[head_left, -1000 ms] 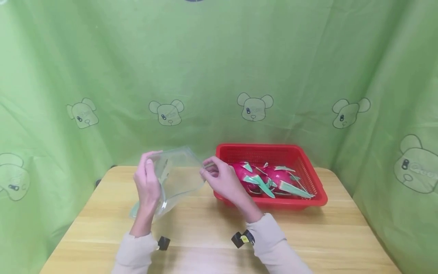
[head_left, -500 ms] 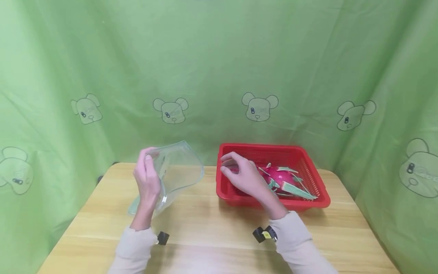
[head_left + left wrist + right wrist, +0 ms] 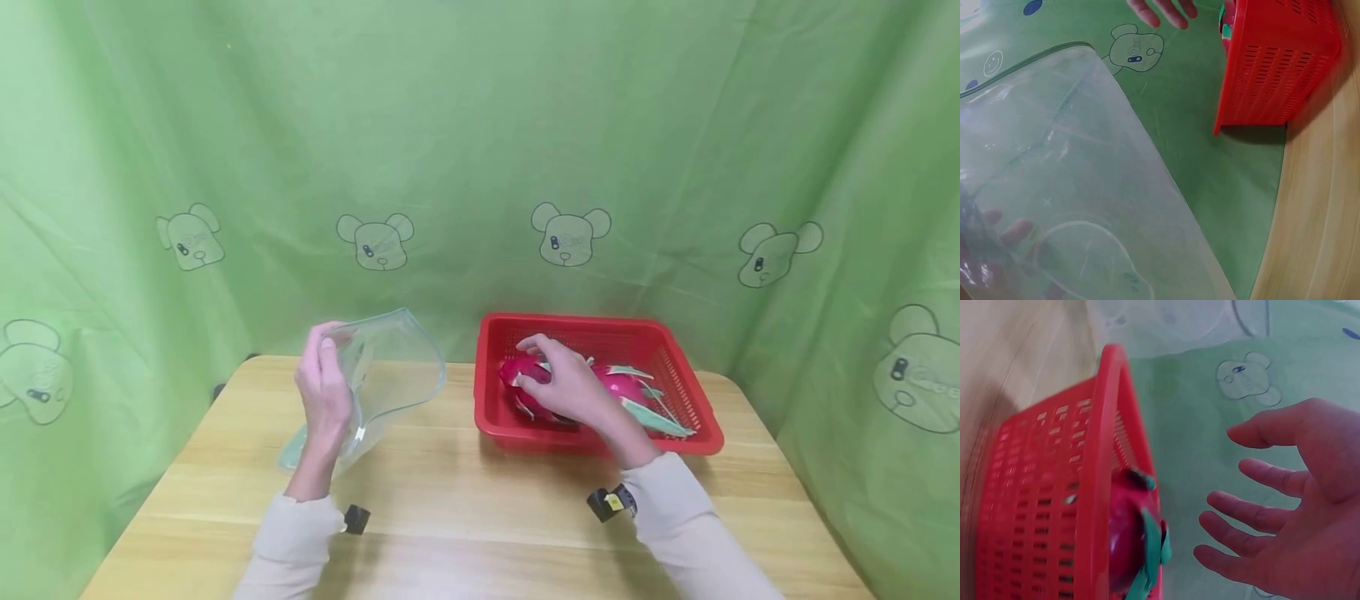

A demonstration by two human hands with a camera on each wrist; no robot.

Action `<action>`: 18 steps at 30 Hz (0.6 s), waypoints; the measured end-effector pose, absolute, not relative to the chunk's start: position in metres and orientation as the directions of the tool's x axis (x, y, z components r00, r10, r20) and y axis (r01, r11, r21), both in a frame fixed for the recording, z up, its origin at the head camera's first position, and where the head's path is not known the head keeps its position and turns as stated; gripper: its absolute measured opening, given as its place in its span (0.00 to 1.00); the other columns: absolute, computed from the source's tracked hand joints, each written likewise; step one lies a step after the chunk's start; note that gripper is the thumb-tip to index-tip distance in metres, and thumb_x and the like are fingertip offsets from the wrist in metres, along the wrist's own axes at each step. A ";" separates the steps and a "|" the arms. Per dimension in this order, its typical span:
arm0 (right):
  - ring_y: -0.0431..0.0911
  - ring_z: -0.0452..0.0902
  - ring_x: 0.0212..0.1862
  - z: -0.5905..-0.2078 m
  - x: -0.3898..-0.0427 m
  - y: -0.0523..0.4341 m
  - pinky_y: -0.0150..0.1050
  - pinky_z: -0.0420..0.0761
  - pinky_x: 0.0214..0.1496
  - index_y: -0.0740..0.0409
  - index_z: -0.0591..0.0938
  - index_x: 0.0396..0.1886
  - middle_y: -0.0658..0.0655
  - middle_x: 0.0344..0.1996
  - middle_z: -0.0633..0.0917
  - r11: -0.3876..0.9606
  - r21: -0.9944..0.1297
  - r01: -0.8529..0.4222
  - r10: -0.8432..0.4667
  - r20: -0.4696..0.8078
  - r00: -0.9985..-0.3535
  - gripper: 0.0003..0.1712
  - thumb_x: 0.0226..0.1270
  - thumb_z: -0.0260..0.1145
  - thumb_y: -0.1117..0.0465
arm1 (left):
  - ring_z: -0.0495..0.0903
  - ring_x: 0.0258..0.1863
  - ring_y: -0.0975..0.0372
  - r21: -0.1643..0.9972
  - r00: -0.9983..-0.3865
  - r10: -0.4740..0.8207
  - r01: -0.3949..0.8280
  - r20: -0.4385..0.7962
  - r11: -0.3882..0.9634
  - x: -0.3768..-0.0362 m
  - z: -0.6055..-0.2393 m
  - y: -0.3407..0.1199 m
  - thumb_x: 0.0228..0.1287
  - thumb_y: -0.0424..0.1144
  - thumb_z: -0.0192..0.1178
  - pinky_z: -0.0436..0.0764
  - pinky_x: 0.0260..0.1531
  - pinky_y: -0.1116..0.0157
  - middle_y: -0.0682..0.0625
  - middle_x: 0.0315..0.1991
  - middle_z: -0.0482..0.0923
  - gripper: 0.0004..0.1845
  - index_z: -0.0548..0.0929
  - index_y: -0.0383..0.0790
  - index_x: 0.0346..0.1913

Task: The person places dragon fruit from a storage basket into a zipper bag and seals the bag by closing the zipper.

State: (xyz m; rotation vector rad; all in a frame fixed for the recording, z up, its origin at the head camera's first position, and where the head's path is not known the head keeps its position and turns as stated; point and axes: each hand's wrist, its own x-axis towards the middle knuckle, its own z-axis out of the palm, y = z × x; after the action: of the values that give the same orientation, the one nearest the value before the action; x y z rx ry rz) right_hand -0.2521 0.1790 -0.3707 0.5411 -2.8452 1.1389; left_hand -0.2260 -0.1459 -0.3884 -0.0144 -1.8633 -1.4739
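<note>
- Dragon fruit (image 3: 525,372): the pink one lies at the left end of the red basket (image 3: 678,367), a second beside it; I judge that left end is handiest for me, since it is nearest the bag.
- My right hand (image 3: 564,387) is down over that fruit; the wrist view shows my fingers (image 3: 1247,515) spread and loosely bent, clasping nothing yet.
- My left hand (image 3: 324,390) pinches the rim of the clear zip bag (image 3: 390,371), holding it raised and tilted with its mouth towards the basket, its lower end on the wooden table (image 3: 480,508).
- The basket stands at the table's far right, close to the green bear-print curtain (image 3: 480,150).
</note>
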 end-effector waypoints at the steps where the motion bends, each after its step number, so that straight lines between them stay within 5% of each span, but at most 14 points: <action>1: 0.61 0.75 0.64 -0.372 -0.254 0.181 0.56 0.85 0.54 0.55 0.74 0.67 0.61 0.62 0.78 0.678 -0.660 -0.324 -0.307 0.147 -0.940 0.36 0.60 0.77 0.61 | 0.77 0.46 0.46 0.836 -0.723 -0.423 0.436 0.546 0.333 -0.226 -0.388 -0.146 0.80 0.41 0.39 0.73 0.56 0.54 0.46 0.50 0.84 0.20 0.81 0.37 0.55; 8: 0.62 0.72 0.64 -0.381 -0.265 0.192 0.61 0.80 0.59 0.57 0.71 0.70 0.65 0.64 0.76 0.740 -0.592 -0.319 -0.317 0.112 -0.942 0.39 0.61 0.76 0.61 | 0.64 0.27 0.48 0.845 -0.728 -0.433 0.426 0.532 0.323 -0.226 -0.388 -0.145 0.80 0.41 0.38 0.72 0.44 0.53 0.45 0.50 0.84 0.20 0.80 0.37 0.56; 18: 0.65 0.72 0.63 -0.384 -0.276 0.199 0.64 0.80 0.58 0.60 0.61 0.77 0.71 0.65 0.71 0.826 -0.494 -0.272 -0.336 -0.044 -0.941 0.56 0.54 0.82 0.55 | 0.60 0.21 0.59 0.844 -0.731 -0.427 0.421 0.532 0.331 -0.224 -0.388 -0.144 0.80 0.41 0.38 0.68 0.35 0.60 0.42 0.48 0.83 0.21 0.81 0.37 0.56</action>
State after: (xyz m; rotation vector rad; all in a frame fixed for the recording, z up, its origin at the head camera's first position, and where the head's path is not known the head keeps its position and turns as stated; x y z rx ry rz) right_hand -0.2757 0.1994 -0.3836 0.5223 -3.1242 0.8144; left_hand -0.2241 -0.1443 -0.3884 0.0054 -1.8721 -1.4864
